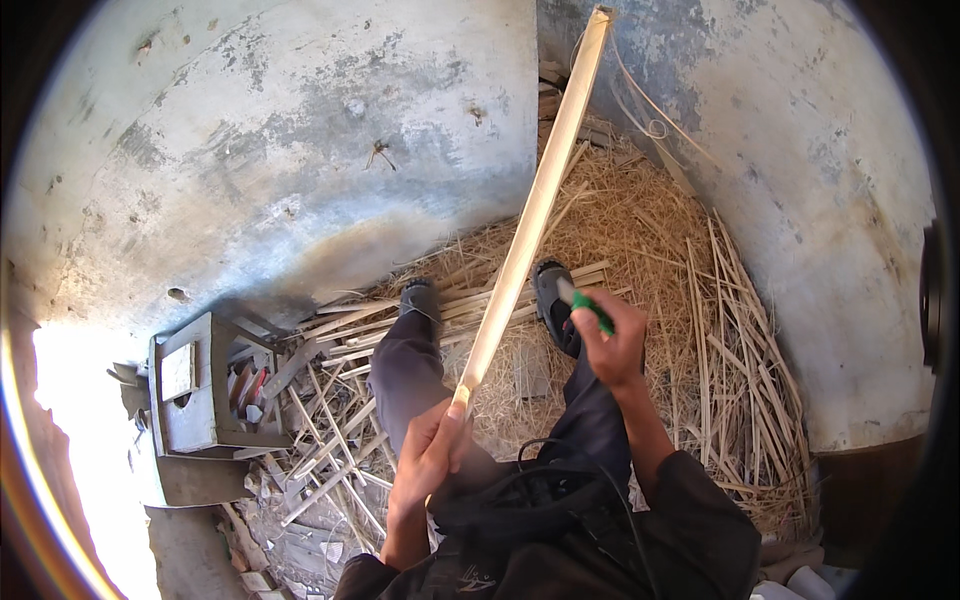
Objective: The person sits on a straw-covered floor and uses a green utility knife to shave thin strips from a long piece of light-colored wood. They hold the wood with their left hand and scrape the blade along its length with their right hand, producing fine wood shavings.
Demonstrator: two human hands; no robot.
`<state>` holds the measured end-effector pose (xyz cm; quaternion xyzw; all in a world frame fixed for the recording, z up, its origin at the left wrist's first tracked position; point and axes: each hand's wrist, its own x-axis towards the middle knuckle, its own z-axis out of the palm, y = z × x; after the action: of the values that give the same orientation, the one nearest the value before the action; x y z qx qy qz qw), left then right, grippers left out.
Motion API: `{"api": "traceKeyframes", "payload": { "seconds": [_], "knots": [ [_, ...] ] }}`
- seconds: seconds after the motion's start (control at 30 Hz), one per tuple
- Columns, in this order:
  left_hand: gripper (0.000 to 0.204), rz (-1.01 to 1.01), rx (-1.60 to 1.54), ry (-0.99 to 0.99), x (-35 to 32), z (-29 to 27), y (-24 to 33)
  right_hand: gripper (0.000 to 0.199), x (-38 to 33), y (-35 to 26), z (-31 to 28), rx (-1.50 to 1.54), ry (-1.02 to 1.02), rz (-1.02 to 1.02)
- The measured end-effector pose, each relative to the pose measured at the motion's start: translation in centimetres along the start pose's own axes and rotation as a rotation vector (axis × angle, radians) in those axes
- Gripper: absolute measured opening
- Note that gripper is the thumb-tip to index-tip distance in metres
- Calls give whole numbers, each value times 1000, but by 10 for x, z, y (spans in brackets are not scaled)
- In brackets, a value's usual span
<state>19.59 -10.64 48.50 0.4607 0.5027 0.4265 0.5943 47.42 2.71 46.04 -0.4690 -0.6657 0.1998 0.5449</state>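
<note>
My left hand is closed around the near end of a long pale split-wood strip, perhaps bamboo. The strip slants up and away to the right, and its far end reaches the corner of the walls. Thin curled shavings hang by that far end. To the right of the strip and apart from it, my right hand grips a green-handled knife. Its short blade points up and to the left and is slightly blurred.
Fine shavings heap the floor ahead and right. Loose thin strips lie along the right wall, with more between and left of my shoes. A worn box holding odds and ends stands left, beside a bright opening. Stained walls close in ahead.
</note>
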Motion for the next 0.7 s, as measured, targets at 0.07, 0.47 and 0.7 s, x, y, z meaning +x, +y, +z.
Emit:
{"api": "traceKeyframes", "payload": {
  "seconds": [0.07,0.47,0.7],
  "knots": [
    [46,10,53,46,0,1,0,33,-10,-15,10,83,-75,-38],
    [31,157,365,221,1,24,35,31,-26,-42,30,105,-251,-248],
    [30,146,403,273,-3,27,36,33,-21,-49,28,-7,-180,-326]
  ]
}}
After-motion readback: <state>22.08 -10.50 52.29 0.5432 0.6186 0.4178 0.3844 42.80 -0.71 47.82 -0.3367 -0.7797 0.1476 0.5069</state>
